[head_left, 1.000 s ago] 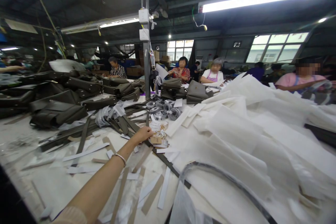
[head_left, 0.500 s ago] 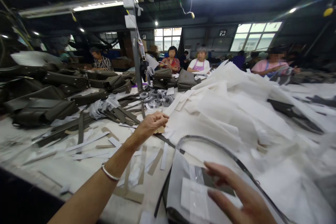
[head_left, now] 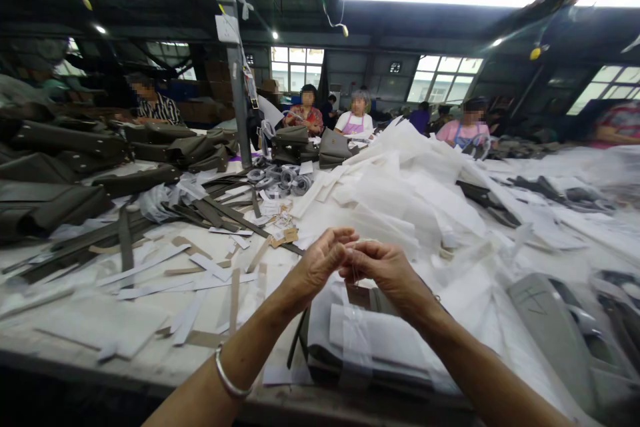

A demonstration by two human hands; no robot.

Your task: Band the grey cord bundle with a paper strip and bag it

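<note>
My left hand [head_left: 323, 260] and my right hand [head_left: 380, 267] meet above the front of the table, fingertips almost touching. Both are closed in a pinch on a thin string. From this string a small brown hang tag [head_left: 359, 295] dangles below my right fingers. Directly beneath lies a dark olive bag [head_left: 320, 355], partly covered by white sheet padding [head_left: 380, 333] with clear plastic over it. My forearm hides part of the bag's right side. Beyond my left hand, more brown hang tags [head_left: 285, 237] with strings lie in a small pile.
Olive bags [head_left: 55, 203] are heaped at left, near straps [head_left: 220, 213] and paper strips [head_left: 150, 267]. White sheets [head_left: 410, 173] form a large mound at centre right. A grey post [head_left: 237, 93] rises from the table. Several people sit across it. Another grey bag piece [head_left: 550, 327] lies at right.
My right hand has risen from over the bag to meet my left hand, and its fingers have closed. The brown tag now hangs between them. The view has swung right.
</note>
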